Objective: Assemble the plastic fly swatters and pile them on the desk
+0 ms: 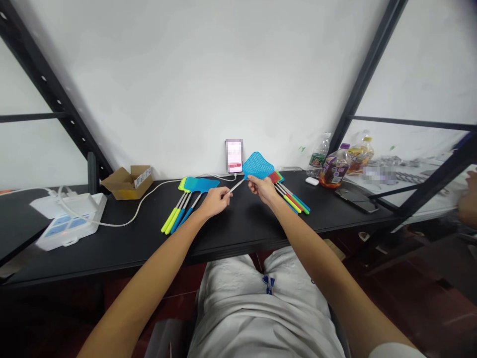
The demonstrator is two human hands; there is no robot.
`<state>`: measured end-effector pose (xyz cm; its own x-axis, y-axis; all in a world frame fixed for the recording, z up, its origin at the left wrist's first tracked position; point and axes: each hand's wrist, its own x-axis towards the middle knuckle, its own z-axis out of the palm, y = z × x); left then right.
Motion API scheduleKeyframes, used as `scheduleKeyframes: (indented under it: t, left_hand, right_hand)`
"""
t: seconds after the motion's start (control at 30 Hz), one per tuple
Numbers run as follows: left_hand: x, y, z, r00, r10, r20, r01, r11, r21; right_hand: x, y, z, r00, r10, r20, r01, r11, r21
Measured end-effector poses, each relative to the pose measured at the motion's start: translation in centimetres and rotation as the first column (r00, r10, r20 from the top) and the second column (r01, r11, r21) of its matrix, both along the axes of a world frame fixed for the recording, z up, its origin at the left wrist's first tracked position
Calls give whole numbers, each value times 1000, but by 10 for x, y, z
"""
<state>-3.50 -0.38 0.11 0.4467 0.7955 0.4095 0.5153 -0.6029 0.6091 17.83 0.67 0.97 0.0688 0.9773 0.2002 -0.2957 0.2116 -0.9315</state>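
A blue fly swatter point(258, 163) is held up above the black table, its perforated head tilted toward the wall. My right hand point(262, 189) pinches the base of that head. Closed around the thin metal shaft is my left hand point(217, 201), which hides the swatter's grip end. To the left lies a group of blue and yellow-green fly swatters point(201, 184), handles toward me. Beside my right wrist, another group of fly swatters point(294, 197) has red, green, yellow and blue handles; their heads are partly covered by the held one.
A phone point(234, 156) with a lit screen leans on the wall, its cable running left. An open cardboard box point(128, 185) and a white power strip point(74, 223) are at left. Bottles point(335, 166), a white case point(312, 181) and a dark phone point(357, 200) lie right, near a rack post.
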Motion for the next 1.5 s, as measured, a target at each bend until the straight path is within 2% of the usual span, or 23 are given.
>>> scheduleKeyframes:
  t: [0.13,0.27,0.37,0.47,0.53,0.6,0.63,0.67,0.73,0.77,0.8,0.87,0.93,1.03,1.1,1.3,1.5]
  left_hand:
    - [4,-8,4,994,-83,73,95,980,-176]
    - [6,-11,6,989,-81,123,110,963,-246]
    - [6,-10,5,988,-44,147,79,969,-236]
    - [5,-9,6,991,15,135,3,991,-134]
    - [2,-9,8,983,91,158,-83,995,-53]
    - [-2,-9,11,968,159,196,-163,987,3]
    - [-5,-9,13,960,189,205,-199,979,31]
    - [-7,-9,15,954,221,202,-239,968,72]
    - [-13,-8,18,935,305,184,-336,925,177]
    - [-17,-8,20,920,352,172,-384,898,214]
    - [-20,-7,22,903,400,156,-427,873,236]
    - [-28,-6,26,872,483,80,-488,840,240]
    - [-37,-4,30,821,570,-38,-549,806,222]
    - [-49,-2,32,728,643,-239,-614,766,192]
    - [-55,-1,31,680,646,-347,-632,756,168]
    - [-62,6,23,547,664,-509,-704,695,150]
    - [-63,5,26,492,648,-582,-715,682,155]
  right_hand:
    - [-1,-1,1,998,16,66,-18,999,36]
    - [-3,-5,1,986,119,119,-123,992,33]
    - [-4,-8,0,951,219,216,-227,974,13]
    - [-6,-8,-2,896,319,310,-331,943,-13]
    - [-5,-6,-4,878,277,390,-301,953,1]
    - [-2,-4,-4,852,70,519,-133,987,85]
    - [0,-3,-4,801,-86,592,-5,989,151]
    - [3,-3,-2,711,-249,658,132,966,223]
    - [11,-4,1,450,-484,750,368,866,338]
    - [15,-5,3,321,-536,781,451,812,371]
    - [19,-6,5,211,-552,807,512,766,390]
    - [26,-8,7,56,-518,854,593,705,389]
    - [31,-8,6,-19,-406,914,637,700,324]
    - [33,-6,3,-31,-189,982,634,755,165]
    - [33,-4,1,-39,-123,992,613,781,121]
    - [33,-2,-1,-60,-140,988,627,765,146]
    - [34,0,-3,-88,-115,989,630,763,145]
